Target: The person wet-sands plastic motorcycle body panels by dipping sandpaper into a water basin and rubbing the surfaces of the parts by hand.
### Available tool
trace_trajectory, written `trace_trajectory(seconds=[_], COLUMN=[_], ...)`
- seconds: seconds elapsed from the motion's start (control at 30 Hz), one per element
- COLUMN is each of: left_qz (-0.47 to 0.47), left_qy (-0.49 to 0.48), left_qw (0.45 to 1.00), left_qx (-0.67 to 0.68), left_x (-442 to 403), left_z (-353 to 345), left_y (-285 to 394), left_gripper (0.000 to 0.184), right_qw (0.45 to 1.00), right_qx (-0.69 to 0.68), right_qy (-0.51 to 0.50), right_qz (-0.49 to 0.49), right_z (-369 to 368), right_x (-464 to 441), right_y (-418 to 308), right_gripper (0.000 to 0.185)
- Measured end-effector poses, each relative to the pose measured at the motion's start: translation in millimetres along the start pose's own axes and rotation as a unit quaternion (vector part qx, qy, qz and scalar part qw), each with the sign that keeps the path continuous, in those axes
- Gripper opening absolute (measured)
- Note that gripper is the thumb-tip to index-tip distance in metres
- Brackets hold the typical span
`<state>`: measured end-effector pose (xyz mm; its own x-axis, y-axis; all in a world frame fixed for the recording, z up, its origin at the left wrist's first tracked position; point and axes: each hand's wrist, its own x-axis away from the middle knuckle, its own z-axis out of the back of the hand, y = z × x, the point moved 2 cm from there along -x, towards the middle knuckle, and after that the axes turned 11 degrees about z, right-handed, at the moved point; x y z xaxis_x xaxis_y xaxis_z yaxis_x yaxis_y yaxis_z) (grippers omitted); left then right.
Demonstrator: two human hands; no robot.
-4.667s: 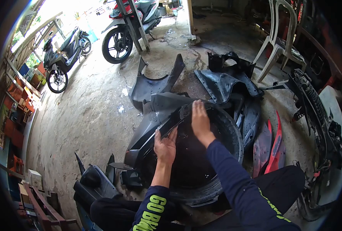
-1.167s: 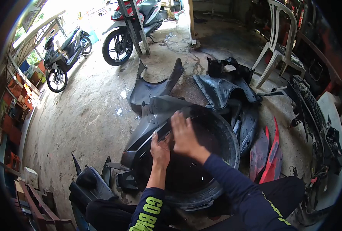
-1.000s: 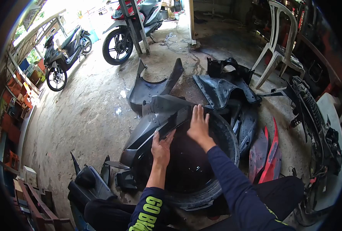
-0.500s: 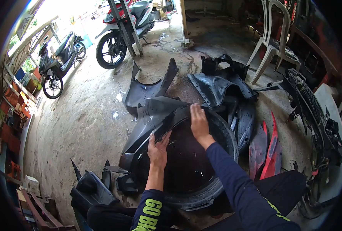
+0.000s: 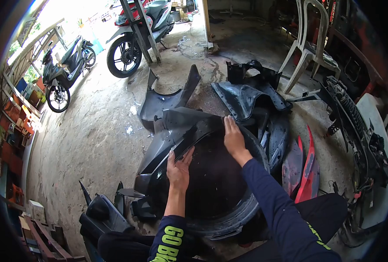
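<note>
A dark grey motorcycle fairing panel (image 5: 181, 124) lies tilted across the far left rim of a round black tub (image 5: 233, 227) with dark liquid in it. My left hand (image 5: 178, 170) holds the panel's near edge, thumb up and fingers partly hidden against it. At the panel's right end, my right hand (image 5: 235, 139) has its fingers stretched out flat, close to the surface; whether the fingertips touch it I cannot tell. Wet streaks show on the panel.
Other black body panels (image 5: 165, 102) and a stacked group of panels (image 5: 246, 98) lie beyond the tub. Red panels (image 5: 306, 170) are on the right, a black part (image 5: 104, 214) on the left. A plastic chair (image 5: 309, 54) and parked motorcycles (image 5: 125, 56) stand farther back.
My right hand has slid a little to the right along the panel's end. My left hand keeps its hold in nearly the same place.
</note>
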<state>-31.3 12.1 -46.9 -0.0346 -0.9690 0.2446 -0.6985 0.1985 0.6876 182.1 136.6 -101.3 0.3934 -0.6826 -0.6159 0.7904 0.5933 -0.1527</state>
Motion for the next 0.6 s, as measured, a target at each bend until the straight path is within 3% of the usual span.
trace_trajectory(seconds=[0.1, 0.13, 0.17, 0.2, 0.23, 0.3, 0.33, 0.47, 0.53, 0.57, 0.6], left_qz=[-0.011, -0.015, -0.011, -0.006, -0.004, 0.002, 0.007, 0.004, 0.009, 0.007, 0.006], left_qy=[0.022, 0.021, 0.027, 0.033, 0.035, 0.035, 0.024, 0.025, 0.031, 0.033, 0.028], left_qw=[1.000, 1.000, 0.999, 0.999, 0.999, 0.999, 0.999, 0.999, 0.999, 0.999, 0.999], left_qx=[0.008, 0.009, 0.014, 0.020, 0.021, 0.029, 0.026, 0.026, 0.034, 0.035, 0.030], left_x=[4.3, 1.7, -0.4, -0.7, 0.8, 0.6, 0.1, 0.9, -0.2, 0.6, 0.7], left_z=[-5.5, -4.3, -0.7, 2.5, 1.8, -0.8, -0.4, -1.9, 0.4, 1.8, 1.7], left_y=[6.4, 7.5, 6.4, 4.3, 3.9, 4.7, 4.7, 5.0, 3.4, 3.3, 2.5], left_gripper=[0.046, 0.046, 0.045, 0.044, 0.044, 0.043, 0.043, 0.044, 0.045, 0.045, 0.045], right_qw=[0.994, 0.957, 0.885, 0.702, 0.703, 0.544, 0.536, 0.526, 0.707, 0.835, 0.875], right_qx=[-0.087, -0.218, -0.342, -0.598, -0.597, -0.737, -0.751, -0.756, -0.548, -0.376, -0.218], right_qy=[0.008, 0.084, 0.154, 0.133, 0.131, 0.171, 0.160, 0.144, -0.069, -0.150, -0.255], right_qz=[-0.060, -0.171, -0.276, -0.362, -0.364, -0.363, -0.352, -0.361, -0.443, -0.374, -0.350], right_z=[1.3, 0.3, -3.3, 21.1, 22.5, 22.6, 33.7, 41.8, 19.6, 5.4, 4.3], right_x=[-4.9, -6.1, -2.8, -3.1, -0.3, 2.5, 1.0, 11.3, 37.4, 52.1, 58.7], right_y=[19.5, 30.5, 38.2, 27.2, 24.5, 15.2, 7.7, -4.5, 4.2, 5.5, -1.1], right_gripper=[0.053, 0.049, 0.046, 0.044, 0.044, 0.044, 0.045, 0.045, 0.040, 0.035, 0.031])
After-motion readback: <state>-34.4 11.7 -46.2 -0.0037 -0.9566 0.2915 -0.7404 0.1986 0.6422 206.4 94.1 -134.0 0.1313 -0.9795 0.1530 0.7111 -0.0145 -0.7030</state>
